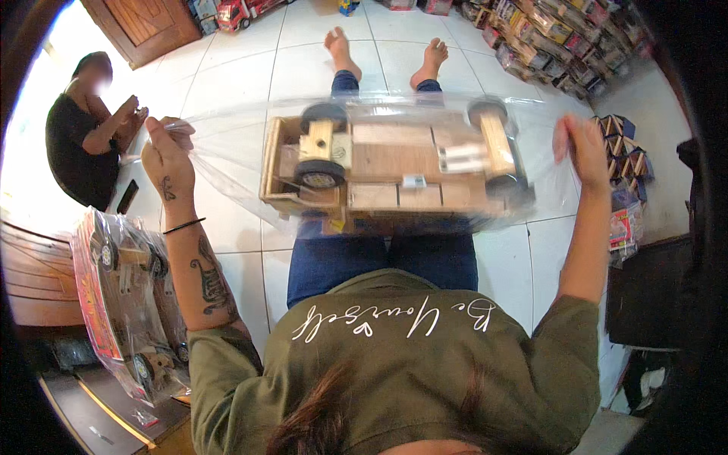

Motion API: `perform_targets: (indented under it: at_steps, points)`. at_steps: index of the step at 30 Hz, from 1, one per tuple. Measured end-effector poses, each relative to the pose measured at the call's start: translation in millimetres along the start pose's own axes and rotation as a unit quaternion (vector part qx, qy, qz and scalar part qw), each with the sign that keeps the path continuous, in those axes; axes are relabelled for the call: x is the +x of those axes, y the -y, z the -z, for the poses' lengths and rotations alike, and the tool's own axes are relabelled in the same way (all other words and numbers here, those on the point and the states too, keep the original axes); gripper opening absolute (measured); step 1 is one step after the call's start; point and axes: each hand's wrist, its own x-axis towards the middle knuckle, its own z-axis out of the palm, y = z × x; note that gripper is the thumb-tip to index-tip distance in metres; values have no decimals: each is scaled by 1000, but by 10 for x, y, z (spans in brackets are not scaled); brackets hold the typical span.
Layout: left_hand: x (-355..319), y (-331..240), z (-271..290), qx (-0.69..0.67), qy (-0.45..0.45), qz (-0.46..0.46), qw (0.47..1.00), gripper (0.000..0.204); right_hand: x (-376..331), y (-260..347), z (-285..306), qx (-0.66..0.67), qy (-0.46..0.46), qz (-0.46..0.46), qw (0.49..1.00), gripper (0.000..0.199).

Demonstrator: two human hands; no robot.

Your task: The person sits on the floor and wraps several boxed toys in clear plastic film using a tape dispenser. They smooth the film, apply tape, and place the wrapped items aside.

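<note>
A wooden toy truck [390,155] hangs in front of me over my lap, its underside and black wheels facing up. Clear plastic wrap [227,163] surrounds the truck and stretches out past both of its ends. My left hand [168,155] is closed on the gathered left end of the plastic. At the other end, my right hand [584,150] is raised beside the wrap's edge. Motion smears its fingers, so I cannot tell whether they grip the plastic. The truck's right end is blurred too.
Plastic-wrapped toy trucks [129,296] stand at my left on a dark surface [98,409]. Another person [83,136] sits at the far left, near a dark phone-like object [128,196]. Many packaged toys [553,38] are piled at the far right. A red toy truck [236,14] sits far off.
</note>
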Motion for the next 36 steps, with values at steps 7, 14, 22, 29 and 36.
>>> perform_targets:
  at_steps: [7, 14, 22, 29, 36]
  points:
    - [177, 488, -271, 25, 45, 100, 994, 46, 1022, 1452, -205, -23, -63, 134, 989, 43]
    - [-116, -654, -1742, -147, 265, -217, 928, 105, 1484, 1824, -1562, -271, 196, 53, 941, 42]
    - [-537, -599, -2151, -299, 293, 54, 907, 50, 1768, 1018, -2413, -325, 332, 167, 870, 44]
    - [-609, 4, -1983, -127, 174, 78, 973, 43, 1682, 714, -1802, -306, 365, 332, 814, 49]
    - [-275, 474, -1800, -124, 72, 268, 953, 56, 1953, 465, -1123, -516, 372, 1, 771, 77]
